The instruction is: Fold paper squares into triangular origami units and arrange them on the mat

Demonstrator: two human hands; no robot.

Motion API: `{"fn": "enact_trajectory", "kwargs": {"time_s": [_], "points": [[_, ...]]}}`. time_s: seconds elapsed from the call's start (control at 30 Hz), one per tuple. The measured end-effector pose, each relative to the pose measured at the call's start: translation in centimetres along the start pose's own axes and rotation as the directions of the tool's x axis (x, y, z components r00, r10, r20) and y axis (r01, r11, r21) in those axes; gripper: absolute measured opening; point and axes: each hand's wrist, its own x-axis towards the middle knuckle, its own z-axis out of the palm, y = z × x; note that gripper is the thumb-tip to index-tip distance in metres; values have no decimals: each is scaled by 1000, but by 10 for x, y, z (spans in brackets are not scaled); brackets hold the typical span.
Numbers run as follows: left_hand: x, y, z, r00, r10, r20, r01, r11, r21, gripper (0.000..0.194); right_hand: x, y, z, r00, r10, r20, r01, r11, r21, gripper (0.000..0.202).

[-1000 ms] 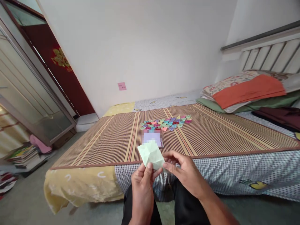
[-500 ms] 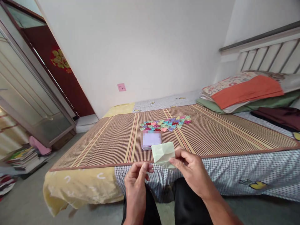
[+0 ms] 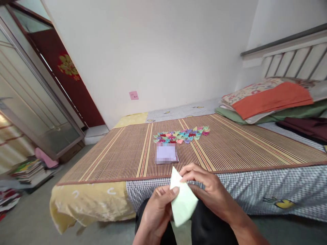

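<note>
The person's left hand (image 3: 158, 207) pinches 1 folded pale green paper (image 3: 183, 206) at its left edge while the right hand's (image 3: 217, 191) fingers hold its upper right edge, above the knees (image 3: 211, 224), near the striped mat (image 3: 120, 153).

We look through one head-worn camera, facing forward and tipped down. Our view holds the wearer's left hand (image 3: 158, 208) and right hand (image 3: 216, 194) close below us, low in the middle, then runs over the striped mat (image 3: 109, 153) to the wall (image 3: 158, 51), reaching a door (image 3: 76, 92) leftward and pillows (image 3: 274, 100) rightward.
</note>
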Motion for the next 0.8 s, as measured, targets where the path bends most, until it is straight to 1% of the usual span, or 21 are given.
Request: {"fn": "enact_trajectory", "kwargs": {"time_s": [0.03,0.07,0.13,0.17,0.23,0.33,0.43,0.5,0.57,0.63,0.7,0.8], "points": [[-1,0,1,996,70,-58,-68,997,28,32,-1,3,-2,999,11,-45,-13,999,-36,10],[-1,1,2,983,141,-117,-134,989,63,30,-2,6,-4,995,17,-96,-24,997,-74,12],[-2,1,2,944,255,-208,-228,962,147,31,-7,10,-9,984,8,-178,-35,989,-147,22],[-1,2,1,926,295,-237,-257,950,180,32,-9,11,-11,981,-5,-195,-31,984,-177,27],[0,2,0,899,342,-273,-289,933,216,32,-14,9,-14,984,-34,-175,-6,974,-226,37],[3,3,-1,884,364,-292,-304,924,232,32,-19,0,-13,997,-53,-64,35,964,-264,46],[3,3,2,898,350,-265,-298,930,217,32,-16,-9,-6,997,-74,29,79,964,-255,48],[2,3,6,909,345,-233,-301,932,203,30,-12,-12,1,995,-91,36,97,970,-223,42],[0,4,10,902,370,-222,-322,920,222,29,-10,-12,8,996,-94,8,94,979,-181,28],[-2,5,13,885,403,-235,-344,904,253,28,-8,-11,15,996,-82,-44,74,986,-147,16],[-5,5,16,872,417,-254,-351,897,269,27,-8,-10,21,992,-61,-112,46,989,-138,14],[-8,6,19,871,415,-262,-347,898,271,28,-8,-11,29,977,-26,-211,-6,989,-148,17]]}}
